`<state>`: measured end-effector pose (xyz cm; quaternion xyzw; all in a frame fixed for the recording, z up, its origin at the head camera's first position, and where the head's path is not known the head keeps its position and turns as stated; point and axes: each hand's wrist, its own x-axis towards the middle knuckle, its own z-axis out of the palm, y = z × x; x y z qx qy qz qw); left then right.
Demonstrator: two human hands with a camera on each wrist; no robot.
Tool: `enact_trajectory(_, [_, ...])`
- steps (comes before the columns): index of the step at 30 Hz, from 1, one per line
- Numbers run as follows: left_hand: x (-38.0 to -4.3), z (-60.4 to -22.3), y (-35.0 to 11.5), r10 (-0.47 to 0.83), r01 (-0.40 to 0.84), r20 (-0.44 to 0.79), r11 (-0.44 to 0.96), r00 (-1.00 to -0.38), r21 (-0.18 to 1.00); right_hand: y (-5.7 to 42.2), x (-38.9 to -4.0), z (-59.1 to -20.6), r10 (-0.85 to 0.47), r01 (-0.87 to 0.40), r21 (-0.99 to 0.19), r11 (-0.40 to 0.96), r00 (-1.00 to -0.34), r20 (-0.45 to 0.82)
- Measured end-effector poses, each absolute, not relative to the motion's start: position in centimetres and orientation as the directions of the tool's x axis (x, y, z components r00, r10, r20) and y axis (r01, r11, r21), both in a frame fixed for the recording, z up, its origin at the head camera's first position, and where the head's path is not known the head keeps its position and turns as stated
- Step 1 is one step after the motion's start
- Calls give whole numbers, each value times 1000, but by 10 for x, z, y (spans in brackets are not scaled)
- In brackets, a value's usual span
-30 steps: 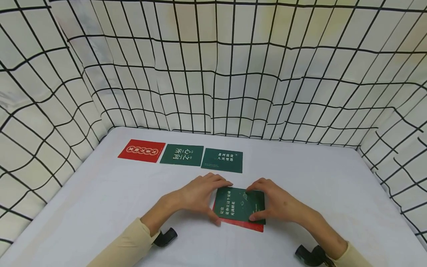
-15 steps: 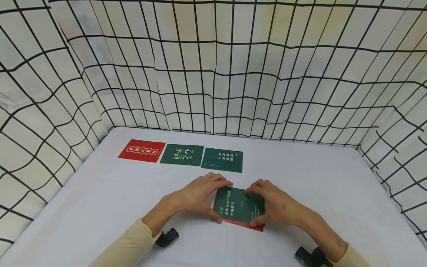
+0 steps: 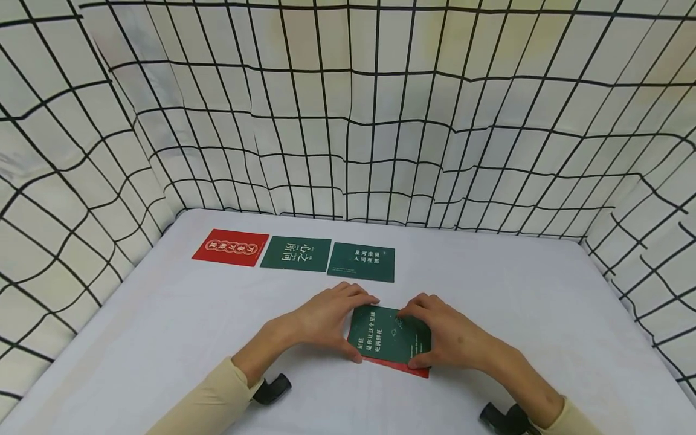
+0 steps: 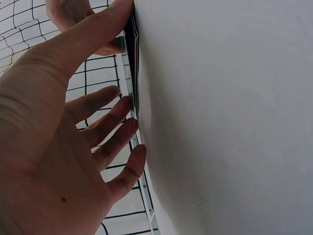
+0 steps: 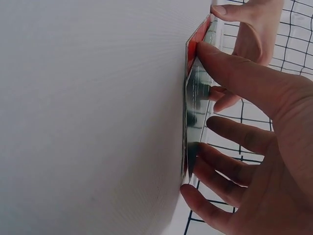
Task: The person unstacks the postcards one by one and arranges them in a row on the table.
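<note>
In the head view, a green card (image 3: 379, 334) printed with white characters lies on top of a small stack near the table's front. A red card (image 3: 399, 366) shows beneath its near edge. My left hand (image 3: 324, 317) spans the left edge, thumb at the near corner and fingertips by the far one. My right hand (image 3: 452, 334) holds the green card's right end between thumb and fingers. Seen in the right wrist view, the green card (image 5: 195, 105) tilts slightly off the red card (image 5: 192, 51). The left wrist view shows several thin layers in the stack (image 4: 133, 61).
Farther back, a red card (image 3: 231, 247), a green card (image 3: 296, 253) and another green card (image 3: 361, 261) lie in a row on the white tabletop (image 3: 516, 284). Black netting (image 3: 348, 121) over white cloth walls surrounds the table's back and sides.
My right hand has slid slightly left, its fingers and thumb moving a little on the green card. The left hand stays almost in place. The row of cards behind is unchanged.
</note>
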<state>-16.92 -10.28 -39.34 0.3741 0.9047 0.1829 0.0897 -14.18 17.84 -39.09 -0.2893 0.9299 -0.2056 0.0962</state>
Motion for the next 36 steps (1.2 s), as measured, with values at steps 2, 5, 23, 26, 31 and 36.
enact_trajectory(2, [-169,-394,-103,711,645,-23,651,-703,401,178,-141,-391,-580,-501,-438,746,-812,-59])
enact_trajectory(5, [-169,-395,-103,711,646,-17,648,-703,404,178,-141,-391,-582,-504,-434,746,-811,-59])
enact_trajectory(23, [-172,-394,-105,706,608,-40,636,-707,476,177,-142,-392,-575,-496,-421,759,-814,-77])
enact_trajectory(26, [-173,-394,-105,705,599,-43,631,-708,492,177,-142,-391,-571,-491,-423,762,-817,-81])
enact_trajectory(31, [-174,-392,-105,703,593,-35,625,-711,507,178,-141,-390,-570,-484,-440,756,-817,-80])
enact_trajectory(36, [-174,-391,-105,691,569,-36,624,-722,536,180,-140,-388,-566,-479,-456,750,-821,-70])
